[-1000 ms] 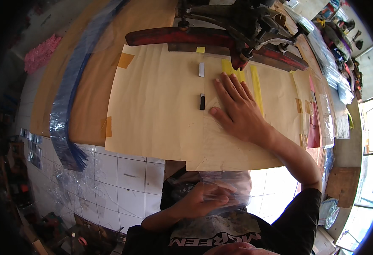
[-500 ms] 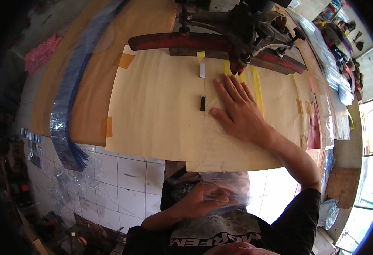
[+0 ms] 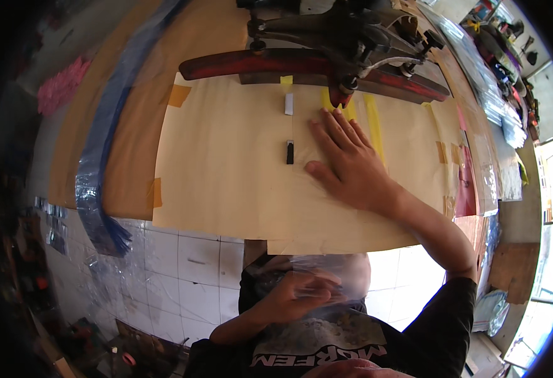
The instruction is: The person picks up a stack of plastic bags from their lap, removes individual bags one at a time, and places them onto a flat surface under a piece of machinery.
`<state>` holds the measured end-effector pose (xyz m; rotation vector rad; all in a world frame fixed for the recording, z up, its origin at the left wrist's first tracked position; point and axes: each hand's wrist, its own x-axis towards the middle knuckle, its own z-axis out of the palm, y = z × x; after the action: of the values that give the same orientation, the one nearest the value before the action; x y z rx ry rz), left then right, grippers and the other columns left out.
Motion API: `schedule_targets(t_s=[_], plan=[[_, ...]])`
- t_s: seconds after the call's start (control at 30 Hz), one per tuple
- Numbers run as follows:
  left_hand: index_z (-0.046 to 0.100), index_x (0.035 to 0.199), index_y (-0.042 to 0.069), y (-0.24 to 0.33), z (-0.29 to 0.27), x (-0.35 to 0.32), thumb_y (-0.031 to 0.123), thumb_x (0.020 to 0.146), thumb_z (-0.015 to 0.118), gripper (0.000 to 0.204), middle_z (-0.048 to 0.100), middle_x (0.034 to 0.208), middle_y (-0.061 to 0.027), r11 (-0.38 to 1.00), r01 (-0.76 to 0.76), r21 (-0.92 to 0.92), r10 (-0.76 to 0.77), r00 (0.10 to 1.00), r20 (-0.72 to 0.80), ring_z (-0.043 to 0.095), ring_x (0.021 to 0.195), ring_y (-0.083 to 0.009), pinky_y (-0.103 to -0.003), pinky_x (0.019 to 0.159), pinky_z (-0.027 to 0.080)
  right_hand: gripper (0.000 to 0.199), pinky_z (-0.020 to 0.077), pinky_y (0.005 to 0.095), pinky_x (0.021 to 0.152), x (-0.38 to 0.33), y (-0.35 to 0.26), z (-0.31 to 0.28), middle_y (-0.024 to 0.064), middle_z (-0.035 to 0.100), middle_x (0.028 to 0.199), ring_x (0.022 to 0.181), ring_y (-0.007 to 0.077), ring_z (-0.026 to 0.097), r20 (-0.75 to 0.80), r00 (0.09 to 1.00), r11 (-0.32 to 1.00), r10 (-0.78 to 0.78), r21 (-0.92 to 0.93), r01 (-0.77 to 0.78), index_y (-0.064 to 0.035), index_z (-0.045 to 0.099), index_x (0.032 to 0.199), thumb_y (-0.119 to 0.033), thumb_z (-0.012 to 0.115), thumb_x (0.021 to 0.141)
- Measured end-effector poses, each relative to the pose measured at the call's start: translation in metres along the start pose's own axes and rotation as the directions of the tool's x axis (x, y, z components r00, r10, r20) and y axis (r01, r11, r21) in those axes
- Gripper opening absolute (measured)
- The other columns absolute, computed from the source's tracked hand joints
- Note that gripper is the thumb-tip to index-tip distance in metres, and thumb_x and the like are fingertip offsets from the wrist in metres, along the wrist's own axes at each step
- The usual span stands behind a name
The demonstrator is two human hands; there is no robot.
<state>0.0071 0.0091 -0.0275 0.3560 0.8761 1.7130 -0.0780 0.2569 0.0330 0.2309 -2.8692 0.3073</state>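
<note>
My right hand (image 3: 347,162) lies flat, fingers spread, on a clear plastic sheet (image 3: 327,189) over the paper-covered table (image 3: 226,164). Just left of its thumb sits a small black piece (image 3: 290,152), and a small white piece (image 3: 288,104) lies farther up. Beyond the fingertips stands a dark metal machine with a red bar (image 3: 327,60). My left hand (image 3: 298,295) is down near my chest, fingers closed on a crinkled clear plastic bag (image 3: 327,277).
Yellow tape strips (image 3: 372,123) and tan tape patches (image 3: 177,96) hold the paper down. A blue plastic strip (image 3: 103,157) runs along the table's left. White floor tiles (image 3: 182,271) lie below. Cluttered shelves (image 3: 503,57) stand at the right.
</note>
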Motion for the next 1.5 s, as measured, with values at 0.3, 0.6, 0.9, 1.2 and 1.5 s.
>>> schedule_targets(t_s=[0.3,0.6,0.9,1.2,1.5], plan=[[0.053,0.124,0.000,-0.013,-0.006,-0.002,-0.011,0.088,0.055,0.038,0.058,0.120,-0.0162,0.998,-0.041,-0.040,0.037,0.996,-0.081,0.059,0.114,-0.0312,-0.059,0.098,0.049,0.061,0.0209,0.0492,0.115,-0.009,-0.001,-0.005,0.0287,0.031,0.148,0.140,0.0430,0.026,0.017,1.000,0.999,0.001,0.045,-0.002,0.0015,0.039,0.141,-0.039,0.047,0.097],[0.034,0.130,-0.003,-0.013,-0.005,-0.002,-0.006,0.093,0.055,0.042,0.053,0.123,-0.0200,0.996,-0.059,-0.072,0.055,0.996,-0.067,0.060,0.108,-0.0224,-0.044,0.099,0.052,0.042,0.0453,0.0447,0.098,-0.068,-0.027,-0.089,0.0232,0.058,0.124,0.114,0.0371,0.057,0.160,0.927,0.765,-0.339,0.620,0.173,0.0024,0.056,0.125,-0.020,0.064,0.090],[0.040,0.125,-0.005,-0.010,-0.004,-0.001,-0.004,0.093,0.054,0.035,0.053,0.120,-0.0186,0.991,-0.062,-0.119,0.060,0.998,-0.024,0.059,0.110,-0.0239,-0.047,0.101,0.050,0.030,0.0574,0.0320,0.064,-0.139,0.006,-0.064,0.0181,0.070,0.093,0.077,0.0243,0.072,0.379,0.760,0.280,-0.528,0.923,-0.265,0.0067,0.065,0.108,-0.020,0.058,0.097],[0.053,0.117,-0.005,-0.006,0.000,0.000,-0.004,0.092,0.056,0.025,0.059,0.114,-0.0149,0.988,-0.153,-0.016,0.152,0.987,-0.047,0.066,0.100,-0.0317,-0.046,0.096,0.052,0.010,0.0478,0.0297,0.051,-0.221,0.007,0.115,0.0068,0.062,0.070,0.059,0.0147,0.059,0.495,0.735,0.276,0.463,0.708,-0.651,0.0005,0.064,0.091,-0.006,0.065,0.084],[0.057,0.116,-0.004,-0.003,-0.001,-0.001,-0.004,0.090,0.057,0.025,0.062,0.112,-0.0134,0.993,-0.110,-0.046,0.107,0.991,-0.075,0.067,0.099,-0.0350,-0.048,0.093,0.053,0.020,0.0509,0.0408,0.075,-0.220,0.004,0.176,0.0153,0.067,0.092,0.087,0.0329,0.064,0.008,0.859,0.611,0.511,0.700,-0.370,-0.0015,0.065,0.100,-0.005,0.066,0.080]])
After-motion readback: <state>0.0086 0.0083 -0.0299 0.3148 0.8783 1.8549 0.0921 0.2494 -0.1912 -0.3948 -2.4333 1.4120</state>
